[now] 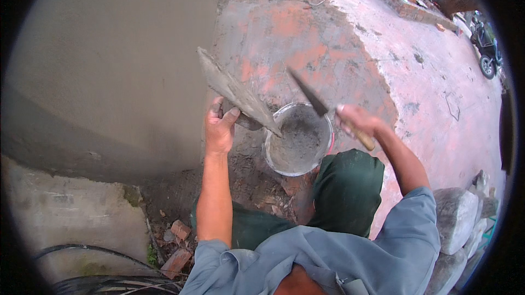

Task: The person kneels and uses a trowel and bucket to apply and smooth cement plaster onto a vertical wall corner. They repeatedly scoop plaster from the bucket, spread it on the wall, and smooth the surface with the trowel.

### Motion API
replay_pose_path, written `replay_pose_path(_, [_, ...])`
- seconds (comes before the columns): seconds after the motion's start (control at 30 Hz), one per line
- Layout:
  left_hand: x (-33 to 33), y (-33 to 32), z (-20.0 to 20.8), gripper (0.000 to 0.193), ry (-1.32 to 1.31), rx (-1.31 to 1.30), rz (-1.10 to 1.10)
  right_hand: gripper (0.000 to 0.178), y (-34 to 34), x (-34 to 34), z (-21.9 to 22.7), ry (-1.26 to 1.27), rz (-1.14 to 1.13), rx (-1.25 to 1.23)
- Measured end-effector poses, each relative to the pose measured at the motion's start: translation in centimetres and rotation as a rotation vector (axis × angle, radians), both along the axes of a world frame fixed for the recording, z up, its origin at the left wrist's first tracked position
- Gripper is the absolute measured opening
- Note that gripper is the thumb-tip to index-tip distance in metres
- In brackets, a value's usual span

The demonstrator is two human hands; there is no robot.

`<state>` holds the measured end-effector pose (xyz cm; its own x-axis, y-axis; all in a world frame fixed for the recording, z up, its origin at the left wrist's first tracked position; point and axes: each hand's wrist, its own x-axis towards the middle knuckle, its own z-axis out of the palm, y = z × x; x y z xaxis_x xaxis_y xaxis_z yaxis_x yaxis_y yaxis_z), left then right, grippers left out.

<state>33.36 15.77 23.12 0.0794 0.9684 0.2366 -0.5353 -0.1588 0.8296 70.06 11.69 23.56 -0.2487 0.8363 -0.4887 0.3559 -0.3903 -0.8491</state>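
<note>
My left hand [220, 125] is closed around a flat plastering board [238, 91], grey with mortar and tilted so that it shows nearly edge-on. The board's grip is hidden behind my fingers. Its lower end reaches over the rim of a round bucket [266, 158] with grey mortar [301, 136] inside. To the right of the bucket, my right hand [361, 120] grips a pointing trowel [308, 94] by its wooden handle, the narrow blade aimed up and left. Both hand and trowel are slightly blurred. Left of the board stands a smooth, grey plastered wall [115, 65].
My knee in dark green trousers [350, 191] is close below the bucket. Broken bricks [178, 259] and black cables [109, 284] lie at lower left. Filled sacks [456, 221] are stacked at right. A motorbike [486, 49] and a low brick edge [404, 8] are farther off.
</note>
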Motion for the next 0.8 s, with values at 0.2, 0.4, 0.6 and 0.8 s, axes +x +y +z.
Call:
replay_pose_path(0.2, [-1.0,0.8,-3.6,0.044,0.039,-0.061,-0.021,0.051,1.6,-3.2,8.6,0.427,0.141,0.221])
replay_pose_path(0.4, [1.1,0.5,-3.1,0.042,0.209,-0.002,0.035,0.054,2.6,-8.5,6.6,0.318,0.248,-0.008])
replay_pose_path(0.6, [0.0,1.4,-0.7,0.036,0.099,0.074,0.148,0.055,4.4,-5.4,-0.7,-0.179,0.451,-0.075])
replay_pose_path(0.8, [-0.6,2.1,-1.1,0.037,0.137,0.039,0.251,0.051,5.3,-4.0,0.3,0.514,0.122,-0.111])
